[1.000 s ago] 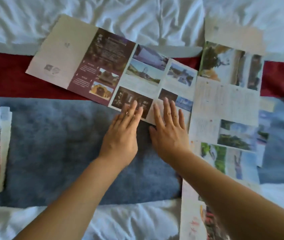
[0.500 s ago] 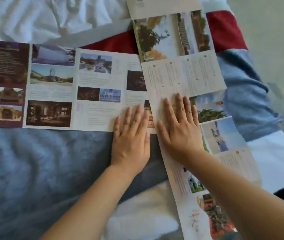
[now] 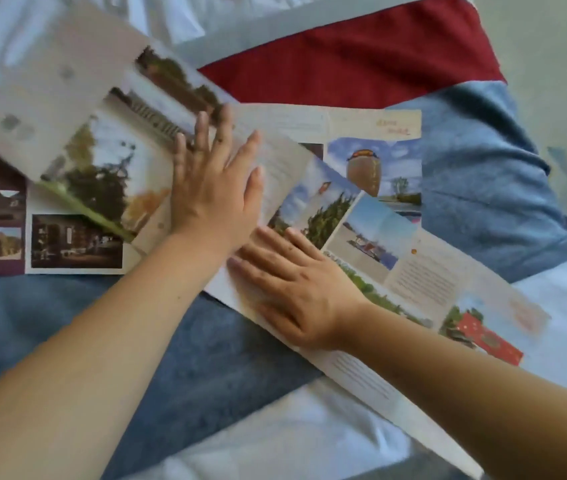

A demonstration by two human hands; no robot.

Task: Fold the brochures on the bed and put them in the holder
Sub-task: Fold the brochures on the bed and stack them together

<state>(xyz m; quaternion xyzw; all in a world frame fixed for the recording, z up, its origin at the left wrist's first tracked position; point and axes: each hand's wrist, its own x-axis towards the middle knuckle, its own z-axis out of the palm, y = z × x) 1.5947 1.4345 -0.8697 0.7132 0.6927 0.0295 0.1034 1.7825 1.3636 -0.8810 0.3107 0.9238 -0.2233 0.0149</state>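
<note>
A long unfolded brochure with photos of trees and buildings lies slanted across the bed, from upper left to lower right. My left hand rests flat on its middle panels, fingers spread. Just below it, my right hand presses flat on the same brochure near its lower edge. Under its upper end lies a second unfolded brochure with a dark maroon panel at the far left. A third sheet showing a round tower sticks out to the right. No holder is in view.
The brochures lie on a blue fleece blanket over white bedding. A red blanket band runs across the top. The bed's right edge and pale floor are at the right.
The long brochure has swung counter-clockwise, its far end now at the upper left. My left hand moved off the maroon brochure onto it. The tower sheet has come into sight.
</note>
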